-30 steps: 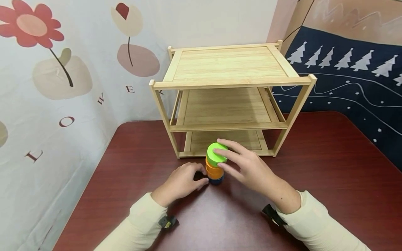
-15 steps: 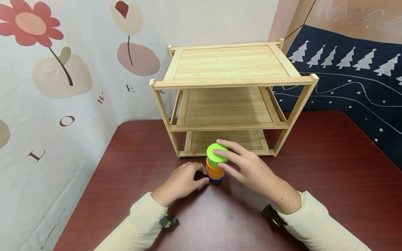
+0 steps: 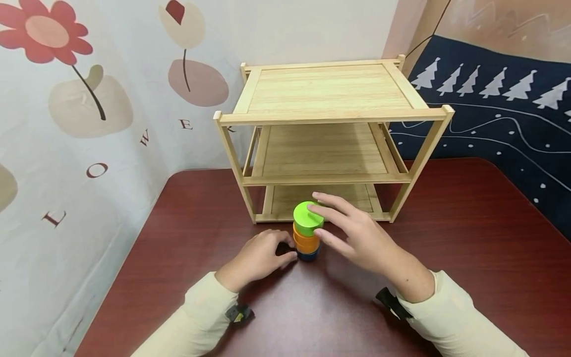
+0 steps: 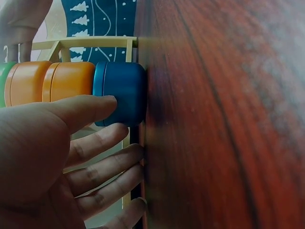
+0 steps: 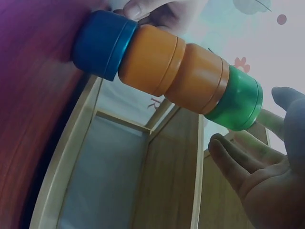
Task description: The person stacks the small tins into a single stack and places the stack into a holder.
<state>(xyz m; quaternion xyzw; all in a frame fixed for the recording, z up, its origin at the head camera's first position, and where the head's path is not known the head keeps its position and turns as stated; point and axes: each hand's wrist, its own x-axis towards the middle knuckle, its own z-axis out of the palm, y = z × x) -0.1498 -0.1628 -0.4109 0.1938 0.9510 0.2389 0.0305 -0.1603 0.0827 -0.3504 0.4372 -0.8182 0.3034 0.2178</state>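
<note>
A stack of round cup-shaped pieces stands upright on the table. The blue cup (image 3: 308, 256) is at the bottom, two orange cups (image 3: 306, 242) sit above it, and a green cup (image 3: 308, 218) tops the stack, flat face up. My left hand (image 3: 258, 255) rests on the table at the stack's left, thumb tip beside the blue cup (image 4: 126, 78); whether it touches cannot be told. Its other fingers lie loosely extended. My right hand (image 3: 357, 233) hovers with spread fingers at the right of the green cup (image 5: 237, 100), seemingly just apart from it.
Behind the stack stands a three-tier wooden shelf (image 3: 332, 118) on the dark red table (image 3: 187, 218). A printed curtain with flowers hangs at the left, and a navy cloth with white trees (image 3: 482, 114) hangs at the right.
My right hand has drawn slightly right and up, its fingers loosening from the green cup. My left hand and the stack have stayed in place.
</note>
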